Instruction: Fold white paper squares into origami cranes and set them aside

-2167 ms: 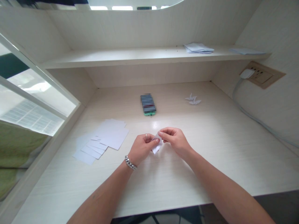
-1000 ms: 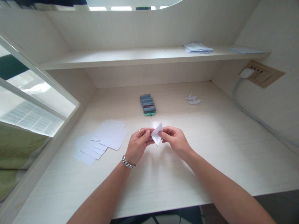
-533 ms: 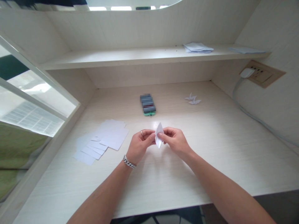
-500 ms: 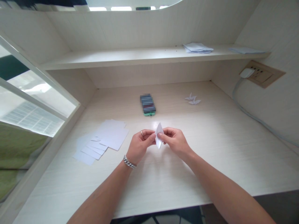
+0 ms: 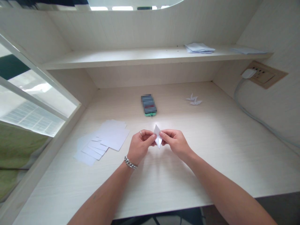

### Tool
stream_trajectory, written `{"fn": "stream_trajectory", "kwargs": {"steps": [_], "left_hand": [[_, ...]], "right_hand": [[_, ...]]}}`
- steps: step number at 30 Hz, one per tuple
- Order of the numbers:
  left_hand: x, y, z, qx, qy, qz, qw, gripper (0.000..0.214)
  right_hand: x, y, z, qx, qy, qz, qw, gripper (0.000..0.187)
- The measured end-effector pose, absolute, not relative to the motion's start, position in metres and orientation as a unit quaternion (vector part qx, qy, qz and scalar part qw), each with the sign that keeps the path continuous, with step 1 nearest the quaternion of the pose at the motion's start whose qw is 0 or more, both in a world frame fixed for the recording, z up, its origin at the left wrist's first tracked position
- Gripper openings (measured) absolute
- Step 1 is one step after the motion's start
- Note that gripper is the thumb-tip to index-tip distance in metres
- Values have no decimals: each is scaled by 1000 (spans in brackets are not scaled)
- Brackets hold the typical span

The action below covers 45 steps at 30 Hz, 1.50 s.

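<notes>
A small folded piece of white paper (image 5: 157, 136), pointed at top and bottom, is held up between my hands over the desk. My left hand (image 5: 142, 143), with a ring and a chain bracelet, pinches its left edge between thumb and fingers. On the opposite edge, the thumb and fingers of my right hand (image 5: 174, 141) are closed on the same paper. A crease runs down its middle. Part of each edge is hidden behind my fingertips. Small folded paper cranes (image 5: 194, 100) sit farther back to the right.
Loose white sheets (image 5: 114, 134) lie spread on the desk (image 5: 145, 193) at left. A phone (image 5: 149, 105) with a green edge, its face blurred, lies beyond my hands. Folded papers (image 5: 199, 48) rest on the shelf (image 5: 117, 58). A cable (image 5: 253, 117) runs from the wall socket (image 5: 264, 75).
The folded paper has turned slightly in my hands and its top point now leans left. My right thumb has shifted from its face to its right edge.
</notes>
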<state>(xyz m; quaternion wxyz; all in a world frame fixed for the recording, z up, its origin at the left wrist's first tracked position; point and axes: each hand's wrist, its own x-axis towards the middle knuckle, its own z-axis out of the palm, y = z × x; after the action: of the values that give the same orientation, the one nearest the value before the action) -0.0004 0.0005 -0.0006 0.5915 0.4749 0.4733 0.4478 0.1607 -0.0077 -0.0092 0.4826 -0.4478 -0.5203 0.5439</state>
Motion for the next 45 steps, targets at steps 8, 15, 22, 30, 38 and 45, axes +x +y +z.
{"fn": "stream_trajectory", "kwargs": {"steps": [8,15,22,30,38,45], "left_hand": [[1,-1,1,492,495,437,567,20],[1,1,0,487,498,428,576,23],[-2,3,-6,459,502,417,603,24],[3,-4,7,487,515,367,603,24],[4,-4,10,509,524,342,591,24],[4,-5,8,511,512,345,598,22]], "right_hand": [[159,-8,-14,-448,-525,539,483,28],[156,-9,-16,-446,-527,538,484,28],[160,-10,-13,-456,-538,542,457,26],[165,-9,-5,-478,-572,485,459,16],[163,-9,-6,-474,-569,497,451,20],[163,-10,-7,-450,-535,549,458,23]]}}
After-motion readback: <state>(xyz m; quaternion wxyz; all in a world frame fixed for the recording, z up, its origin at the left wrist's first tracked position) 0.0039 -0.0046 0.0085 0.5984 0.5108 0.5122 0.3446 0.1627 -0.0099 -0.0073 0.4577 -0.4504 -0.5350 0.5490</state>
